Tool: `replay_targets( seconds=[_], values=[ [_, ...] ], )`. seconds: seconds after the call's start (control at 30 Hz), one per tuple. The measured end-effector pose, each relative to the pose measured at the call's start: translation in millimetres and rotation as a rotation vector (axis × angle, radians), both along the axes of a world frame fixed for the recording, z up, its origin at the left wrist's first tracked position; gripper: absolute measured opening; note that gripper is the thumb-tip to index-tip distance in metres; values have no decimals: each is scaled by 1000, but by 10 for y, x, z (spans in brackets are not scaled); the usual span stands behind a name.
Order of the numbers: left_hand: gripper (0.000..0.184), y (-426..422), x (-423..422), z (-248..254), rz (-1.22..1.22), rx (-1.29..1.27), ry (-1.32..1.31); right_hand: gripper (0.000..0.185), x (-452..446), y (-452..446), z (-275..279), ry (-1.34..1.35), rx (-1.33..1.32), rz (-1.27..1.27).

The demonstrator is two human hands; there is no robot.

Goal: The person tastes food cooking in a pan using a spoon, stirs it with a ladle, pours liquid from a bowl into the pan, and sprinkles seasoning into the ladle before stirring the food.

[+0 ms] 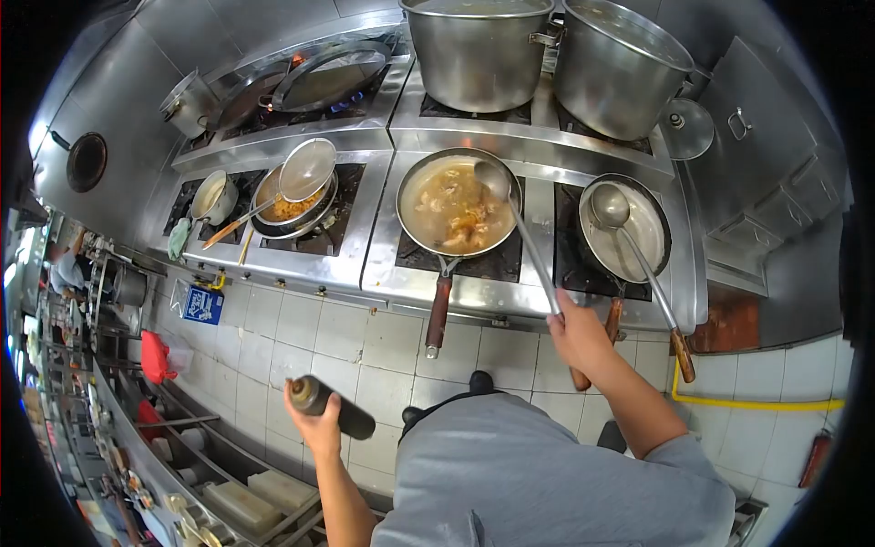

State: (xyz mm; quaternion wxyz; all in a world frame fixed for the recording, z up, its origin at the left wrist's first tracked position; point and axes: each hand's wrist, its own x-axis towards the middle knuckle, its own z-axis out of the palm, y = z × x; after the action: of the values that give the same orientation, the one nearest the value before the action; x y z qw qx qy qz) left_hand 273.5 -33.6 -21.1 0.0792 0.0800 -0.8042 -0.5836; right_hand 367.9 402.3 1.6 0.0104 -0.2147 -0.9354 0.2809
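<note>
Leftmost, the left hand (pixel 319 424) curls closed around a dark bottle (pixel 354 418), tilted above the tiled floor (pixel 386 378). Next, a pan (pixel 400 208) of food (chunky, in brownish liquid) sits on the stove (pixel 378 237). The right hand (pixel 581 339) grips a long ladle (pixel 531 248) whose bowl is at that pan's far right side. Farther right, a second pan (pixel 652 239) holds another ladle (pixel 610 206).

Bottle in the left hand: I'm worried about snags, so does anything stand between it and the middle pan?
Nothing visible stands between the bottle and the middle pan; the pan's handle juts out just right of the direct path.
</note>
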Motion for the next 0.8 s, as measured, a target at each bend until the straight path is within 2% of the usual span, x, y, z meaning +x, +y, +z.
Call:
replay_targets(
  seconds=[0.03,0.1,0.13,0.17,0.23,0.27,0.3,0.37,0.4,0.47,0.5,0.57,0.6,0.67,0.73,0.8],
  values=[
    [85,-98,96,12,37,7,-6,44,-17,-93,67,-2,1,0],
    [83,-343,246,-57,84,40,8,32,-66,-273,324,-120,-908,-187],
    [81,-480,316,-97,133,71,21,18,-92,-318,415,-53,-1142,-218],
    [81,-630,380,-141,135,81,25,18,-131,-333,513,-49,-1133,-213],
    [79,-943,514,-233,214,118,25,12,-215,-327,685,-21,-1612,-457],
    [78,-1087,591,-256,264,159,23,11,-241,-329,685,1,-1708,-405],
    [78,-1252,652,-267,284,207,31,12,-281,-344,657,-2,-1696,-373],
    [80,-1541,831,-185,357,183,50,14,-383,-505,723,-4,-1372,-271],
    [81,-1800,909,-230,355,135,90,14,-426,-575,677,1,-1364,-272],
    [81,-2243,1122,-202,442,15,114,19,-531,-683,444,43,-907,-116],
    [80,-2450,1219,-160,479,-56,150,19,-583,-735,357,46,-897,-114],
    [81,-2956,1433,-142,581,-83,203,25,-672,-824,194,64,-516,-152],
    [77,-3358,1586,-250,656,-321,218,25,-687,-874,123,64,-507,-152],
    [80,-3616,1742,47,799,-281,344,30,-685,-979,12,186,168,-139],
    [84,-3908,1949,329,887,-302,393,30,-677,-1094,-27,107,244,-217],
    [89,-4594,2300,264,1040,-559,376,27,-719,-1221,-87,-12,308,-390]
  ],
)
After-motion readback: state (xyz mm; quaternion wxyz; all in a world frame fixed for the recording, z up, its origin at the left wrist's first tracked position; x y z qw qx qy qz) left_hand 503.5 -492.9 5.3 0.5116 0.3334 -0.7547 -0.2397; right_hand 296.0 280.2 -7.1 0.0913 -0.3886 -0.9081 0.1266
